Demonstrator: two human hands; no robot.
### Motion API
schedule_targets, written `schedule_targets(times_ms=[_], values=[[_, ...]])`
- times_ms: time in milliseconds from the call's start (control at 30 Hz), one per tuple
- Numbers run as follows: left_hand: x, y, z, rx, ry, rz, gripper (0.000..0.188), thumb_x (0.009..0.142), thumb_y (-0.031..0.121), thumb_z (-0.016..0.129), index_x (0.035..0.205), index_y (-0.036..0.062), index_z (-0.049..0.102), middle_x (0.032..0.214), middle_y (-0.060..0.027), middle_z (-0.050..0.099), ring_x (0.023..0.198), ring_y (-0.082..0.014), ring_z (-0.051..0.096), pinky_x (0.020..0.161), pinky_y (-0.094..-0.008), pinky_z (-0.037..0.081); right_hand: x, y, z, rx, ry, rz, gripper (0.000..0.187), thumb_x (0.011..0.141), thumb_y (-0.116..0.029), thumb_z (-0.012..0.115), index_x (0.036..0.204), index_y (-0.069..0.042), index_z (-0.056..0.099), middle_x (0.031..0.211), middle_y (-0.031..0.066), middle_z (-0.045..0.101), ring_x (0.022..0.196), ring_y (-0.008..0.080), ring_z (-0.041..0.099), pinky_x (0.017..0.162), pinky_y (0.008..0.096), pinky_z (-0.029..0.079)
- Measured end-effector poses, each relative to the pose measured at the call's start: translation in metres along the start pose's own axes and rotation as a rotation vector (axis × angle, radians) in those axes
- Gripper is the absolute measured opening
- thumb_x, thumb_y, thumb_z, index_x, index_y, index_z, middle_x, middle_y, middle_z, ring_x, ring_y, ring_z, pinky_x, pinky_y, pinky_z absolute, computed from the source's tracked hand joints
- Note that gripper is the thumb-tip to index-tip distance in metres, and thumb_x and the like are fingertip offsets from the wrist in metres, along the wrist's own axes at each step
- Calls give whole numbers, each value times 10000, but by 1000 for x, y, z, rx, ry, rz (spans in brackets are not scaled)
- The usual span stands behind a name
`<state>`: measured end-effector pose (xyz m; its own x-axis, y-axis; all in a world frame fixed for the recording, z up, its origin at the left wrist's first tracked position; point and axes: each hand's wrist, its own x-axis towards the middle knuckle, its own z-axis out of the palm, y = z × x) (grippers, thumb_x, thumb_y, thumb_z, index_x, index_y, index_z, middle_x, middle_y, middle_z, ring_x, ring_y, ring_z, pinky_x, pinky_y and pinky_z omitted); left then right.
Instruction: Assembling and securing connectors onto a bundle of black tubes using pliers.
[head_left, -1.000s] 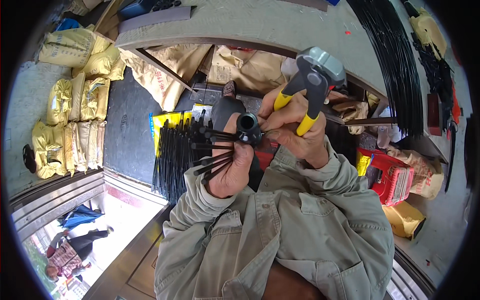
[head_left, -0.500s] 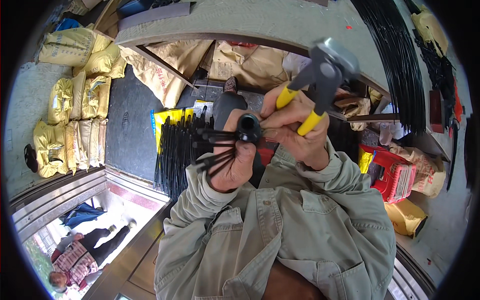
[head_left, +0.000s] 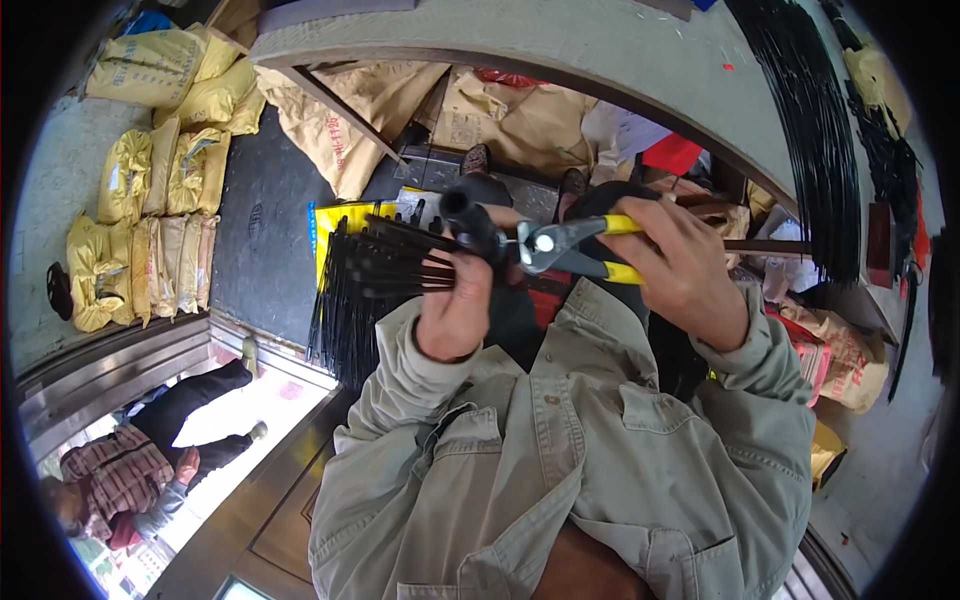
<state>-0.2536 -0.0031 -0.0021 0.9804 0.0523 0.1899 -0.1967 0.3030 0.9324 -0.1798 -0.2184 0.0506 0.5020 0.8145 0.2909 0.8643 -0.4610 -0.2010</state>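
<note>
My left hand (head_left: 453,312) is closed round what looks like an umbrella frame (head_left: 470,222), a black tubular hub with several thin dark ribs fanning out to the left. In my right hand (head_left: 680,255) are pliers (head_left: 570,243) with yellow-tipped black handles. Their metal jaws point left and meet the side of the hub by my left fingers. What lies between the jaws is too small to make out. Below and left of the held frame, a bundle of thin black rods (head_left: 345,290) rests against a yellow bag (head_left: 328,222).
A grey worktable (head_left: 620,55) spans the far side, with a long bundle of black rods (head_left: 800,140) on its right. Yellow sacks (head_left: 125,260) are stacked at the left wall. A person (head_left: 125,470) is outside the doorway at lower left. Brown sacks (head_left: 520,115) lie under the table.
The pliers have swung down from above my right hand to the hub, jaws now leftward. My right hand has shifted right, its fingers off the hub. The hub has tilted up and left.
</note>
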Motion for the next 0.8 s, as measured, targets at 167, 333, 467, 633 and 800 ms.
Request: schedule_targets(times_ms=[167, 333, 467, 633, 800], values=[[4, 3, 5, 49, -2, -34, 467, 893, 427, 386, 1052, 7, 516, 800, -20, 524, 674, -80, 470, 583, -227, 383, 11, -1, -8, -155, 45, -14, 159, 715, -72, 598, 862, -14, 612, 1034, 117, 532, 861, 283, 554, 763, 386, 460], [6, 2, 11, 54, 27, -15, 562, 872, 529, 386, 1038, 7, 513, 797, -9, 514, 642, -72, 458, 578, -221, 376, 19, 0, -22, -405, 97, -94, 175, 739, -108, 589, 887, -16, 607, 1083, 114, 509, 927, 269, 523, 770, 399, 440], [5, 4, 11, 66, 21, -6, 628, 858, 577, 371, 1067, 0, 502, 794, -6, 507, 639, -68, 452, 579, -218, 374, 20, -2, -32, -490, 63, -123, 188, 747, -119, 582, 902, -13, 595, 1094, 124, 497, 931, 265, 512, 767, 404, 430], [-3, 11, 20, 146, 103, -29, 674, 860, 586, 349, 1127, -17, 485, 786, -7, 504, 632, -69, 448, 581, -219, 375, 19, -1, -36, -358, -173, -127, 225, 726, -98, 569, 933, -10, 567, 1065, 137, 487, 899, 267, 514, 765, 393, 422], [-11, 3, 11, 183, 80, -41, 686, 864, 581, 342, 1157, -26, 474, 778, -13, 503, 643, -71, 451, 583, -220, 376, 4, 1, 3, -79, -106, -125, 252, 702, -68, 548, 945, -1, 542, 1047, 137, 473, 902, 286, 515, 737, 365, 428]])
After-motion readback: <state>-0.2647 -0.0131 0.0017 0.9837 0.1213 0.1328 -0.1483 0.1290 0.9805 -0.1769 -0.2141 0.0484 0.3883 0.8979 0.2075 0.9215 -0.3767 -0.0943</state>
